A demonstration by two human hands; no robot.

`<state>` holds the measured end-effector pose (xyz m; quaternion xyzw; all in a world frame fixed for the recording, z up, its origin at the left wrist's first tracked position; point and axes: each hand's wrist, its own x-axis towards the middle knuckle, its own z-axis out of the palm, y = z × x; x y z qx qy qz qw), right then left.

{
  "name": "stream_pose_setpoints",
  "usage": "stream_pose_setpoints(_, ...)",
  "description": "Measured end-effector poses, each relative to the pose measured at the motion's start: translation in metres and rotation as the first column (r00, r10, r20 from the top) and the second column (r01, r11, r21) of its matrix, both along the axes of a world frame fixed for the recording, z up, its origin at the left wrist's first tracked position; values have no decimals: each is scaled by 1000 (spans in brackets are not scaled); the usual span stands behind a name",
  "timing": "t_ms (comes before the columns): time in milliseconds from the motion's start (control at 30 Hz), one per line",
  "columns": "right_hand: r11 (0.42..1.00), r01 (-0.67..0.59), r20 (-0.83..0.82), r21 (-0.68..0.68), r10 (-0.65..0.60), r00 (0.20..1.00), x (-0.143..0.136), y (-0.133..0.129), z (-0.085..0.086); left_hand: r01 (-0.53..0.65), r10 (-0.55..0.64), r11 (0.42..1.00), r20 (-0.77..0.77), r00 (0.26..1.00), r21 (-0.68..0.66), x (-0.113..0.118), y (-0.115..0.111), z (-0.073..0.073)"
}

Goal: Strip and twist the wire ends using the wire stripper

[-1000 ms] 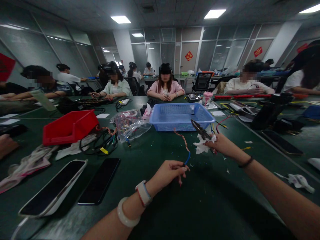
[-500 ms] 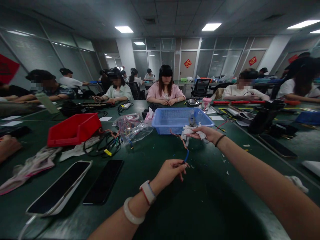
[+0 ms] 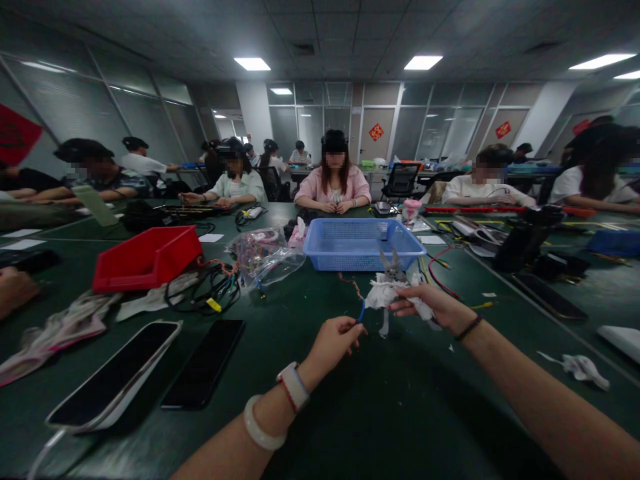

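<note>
Between the thumb and fingers of my left hand [image 3: 337,343], closed, is the blue end of a wire [image 3: 361,312]. Its other part is a twisted copper-coloured length [image 3: 356,287] that rises away from me toward the basket. My right hand [image 3: 430,305] grips grey pliers [image 3: 393,265], their two pointed jaws spread and facing up and away. Crumpled white tissue [image 3: 383,293] wraps the handles and hides most of them. The jaws stand just in front of the blue mesh basket [image 3: 345,257], to the right of the wire and apart from it.
To the left are a red bin [image 3: 145,260], a clear bag of wires [image 3: 267,257], black cables [image 3: 200,290], gloves [image 3: 65,330] and two phones [image 3: 117,377] [image 3: 205,363]. A crumpled tissue [image 3: 583,370] lies right. Co-workers sit across the green table [image 3: 400,427].
My right hand has come nearer and to the right with the pliers, whose spread jaws now show clearly. My left hand has shifted slightly left with the wire.
</note>
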<state>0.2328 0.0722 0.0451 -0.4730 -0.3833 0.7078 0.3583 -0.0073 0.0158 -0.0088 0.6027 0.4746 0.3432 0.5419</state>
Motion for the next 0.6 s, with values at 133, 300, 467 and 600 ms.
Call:
stream_pose_setpoints(133, 996, -3, -45, 93, 8, 999, 1, -24, -10, -60, 98, 983, -216, 971, 175, -3, 3, -6)
stream_pose_setpoints(300, 972, 44, -156, 229, -8, 988, -14, -44, -29, -224, 305, 900, -171, 937, 375, -4, 0, -10)
stream_pose_setpoints(467, 962, 9, -194, 274, 46, 980, -30, -54, -41, 17, -48, 989, 214, 976, 147, 3, -7, -1)
stream_pose_setpoints(600, 952, -27, -140, 306, 73, 988, -34, -59, -44, 184, -187, 982, 338, 922, 42, 7, -9, 2)
